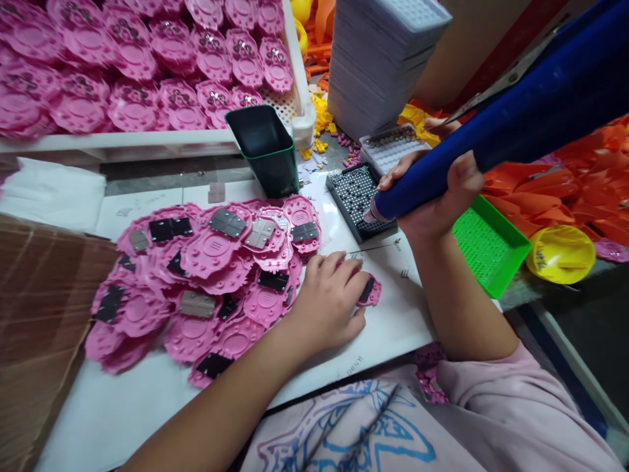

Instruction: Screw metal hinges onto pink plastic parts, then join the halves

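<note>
My right hand (pixel 449 196) is wrapped round a blue power screwdriver (pixel 442 167), thumb on the near side. The driver's tip points down at a black perforated screw tray (pixel 361 196) with small silver bits in its holes. My left hand (pixel 331 295) rests on the white work surface, its curled fingers around a small pink plastic part (pixel 372 292) with a black plate on it. Most of that part is hidden under the fingers. To the left of this hand lies a heap of pink plastic covers (pixel 211 252) with black or grey metal plates.
A dark green bin (pixel 268 154) stands behind the heap. A white crate (pixel 295 124) of pink parts is at the back left, a stack of white trays (pixel 378 72) behind the screw tray. A green tray (pixel 491 249), yellow bowl (pixel 560 255) and orange parts (pixel 565 183) lie right; cardboard (pixel 44 328) left.
</note>
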A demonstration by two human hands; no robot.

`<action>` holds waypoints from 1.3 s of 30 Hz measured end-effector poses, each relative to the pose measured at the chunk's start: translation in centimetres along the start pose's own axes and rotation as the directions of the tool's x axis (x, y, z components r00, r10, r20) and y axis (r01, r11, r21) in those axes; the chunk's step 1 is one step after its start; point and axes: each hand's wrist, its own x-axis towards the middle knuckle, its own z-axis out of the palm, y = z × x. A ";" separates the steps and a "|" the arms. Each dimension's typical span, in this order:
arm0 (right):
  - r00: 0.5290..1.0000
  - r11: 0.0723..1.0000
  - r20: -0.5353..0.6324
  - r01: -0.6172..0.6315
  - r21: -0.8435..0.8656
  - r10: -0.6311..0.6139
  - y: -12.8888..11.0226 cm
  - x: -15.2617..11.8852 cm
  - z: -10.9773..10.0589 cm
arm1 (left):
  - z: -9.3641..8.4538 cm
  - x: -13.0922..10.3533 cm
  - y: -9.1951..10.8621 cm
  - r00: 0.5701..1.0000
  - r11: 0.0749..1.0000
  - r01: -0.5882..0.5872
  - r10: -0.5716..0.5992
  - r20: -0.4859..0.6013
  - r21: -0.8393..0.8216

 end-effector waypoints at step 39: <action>0.885 0.925 0.391 -0.339 0.174 0.251 -5.9 -3.1 -1.0 | 0.4 0.0 -0.5 0.936 0.996 0.070 -0.085 -0.341 -0.055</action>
